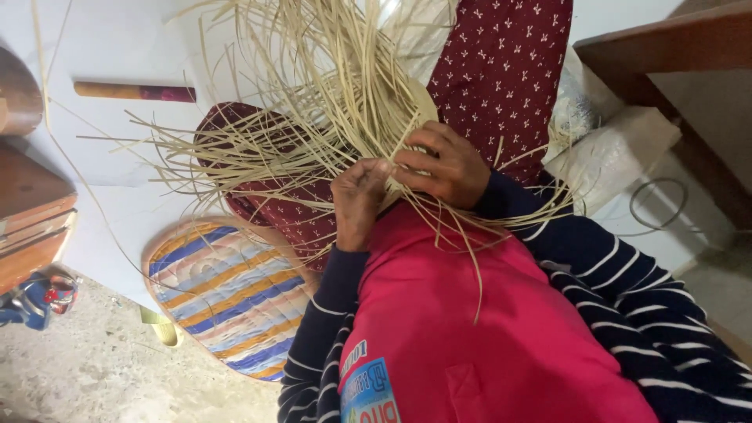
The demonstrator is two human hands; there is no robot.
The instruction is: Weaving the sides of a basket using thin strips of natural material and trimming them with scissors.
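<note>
A loose fan of pale straw strips (313,102) spreads up and to the left over my lap, partly woven where the strips meet. My left hand (356,202) is closed on the strips at the woven part, fingers pinching them. Just to its right, my right hand (445,166) grips the same woven edge, fingers curled over it. The two hands nearly touch. Below them are my pink vest (478,329) and navy striped sleeves. My legs in maroon patterned cloth (501,70) stretch away under the strips.
A round striped mat (223,301) lies on the floor at the lower left. A stick with a maroon end (133,92) lies at the upper left. Wooden furniture (27,211) stands at the left edge, and a wooden bench (666,47) stands over a white bag (615,149) at the right.
</note>
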